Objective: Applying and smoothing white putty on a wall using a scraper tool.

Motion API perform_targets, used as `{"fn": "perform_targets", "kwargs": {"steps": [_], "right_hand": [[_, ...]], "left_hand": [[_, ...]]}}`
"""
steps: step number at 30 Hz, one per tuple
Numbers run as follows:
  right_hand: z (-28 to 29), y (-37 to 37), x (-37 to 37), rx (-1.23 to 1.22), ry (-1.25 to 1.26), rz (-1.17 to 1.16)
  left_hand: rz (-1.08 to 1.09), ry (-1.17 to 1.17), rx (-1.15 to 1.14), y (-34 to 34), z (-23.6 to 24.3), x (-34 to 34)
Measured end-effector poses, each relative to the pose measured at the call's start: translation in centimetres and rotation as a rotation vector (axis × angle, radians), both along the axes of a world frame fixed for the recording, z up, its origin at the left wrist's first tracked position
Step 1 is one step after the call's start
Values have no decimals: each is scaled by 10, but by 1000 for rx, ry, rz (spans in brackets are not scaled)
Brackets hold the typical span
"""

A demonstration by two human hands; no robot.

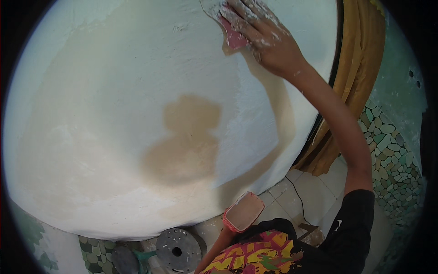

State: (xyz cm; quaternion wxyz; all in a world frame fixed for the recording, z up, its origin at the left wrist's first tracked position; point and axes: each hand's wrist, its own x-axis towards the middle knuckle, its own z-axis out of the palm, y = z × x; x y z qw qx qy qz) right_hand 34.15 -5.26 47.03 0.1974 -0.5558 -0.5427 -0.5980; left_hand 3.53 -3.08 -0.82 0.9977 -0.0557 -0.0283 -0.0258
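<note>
A large white plastered surface [114, 91] fills most of the view, with uneven patches and a shadow of my body on it. My right hand [269, 45], flecked with white paste, is closed on a pink flat scraper [235, 34], pressed to that surface near the top. Low in the view, my left hand [229, 230] grips a small pink-rimmed rectangular tub [244, 210] with pale material inside; most of those fingers are hidden behind it.
Ochre fabric [356, 59] borders the surface at right, beside a green wall [397, 64] and pebble mosaic [385, 150]. Below are square tiles [315, 192], a black cable [299, 196], a grey round disc with a central hole [171, 246] and a green object [143, 260].
</note>
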Motion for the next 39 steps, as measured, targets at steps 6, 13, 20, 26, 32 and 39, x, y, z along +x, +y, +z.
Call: {"fn": "perform_targets", "kwargs": {"steps": [6, 13, 20, 26, 32, 39], "right_hand": [[-40, 2, -4, -69, 12, 66], [-95, -4, -3, -194, 89, 84], [-151, -52, -37, -417, 322, 98], [-187, -81, -65, -5, 1900, 807], [-269, -92, -127, 419, 2294, 1116], [-331, -110, -194, 555, 2486, 1013]], "left_hand": [[2, 41, -22, 6, -14, -2], [70, -58, -37, 10, 10, 3], [21, 112, -1, 7, 0, -9], [163, 7, -203, -7, -19, -22], [309, 68, 110, 3, 42, -11], [247, 353, 465, 21, 31, -33]]}}
